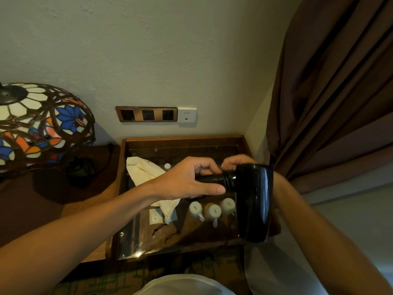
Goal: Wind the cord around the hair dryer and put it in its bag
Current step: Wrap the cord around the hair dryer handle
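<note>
Black hair dryer (255,201) handle clamped in left hand (187,182); right hand (238,162) grip hidden

A pale textured wall (159,50) fills the upper view. On it sits a copper-framed socket strip (146,114) with three outlets, a small white plate (187,115) just beside it. Brown curtains (340,81) hang at the right. A stained-glass lamp (42,122), unlit, stands on a dark wooden table (42,201) at the left. A glass-topped wooden stand (212,139) fills the corner. Patterned green carpet (119,279) covers the floor. The light is dim.
</note>
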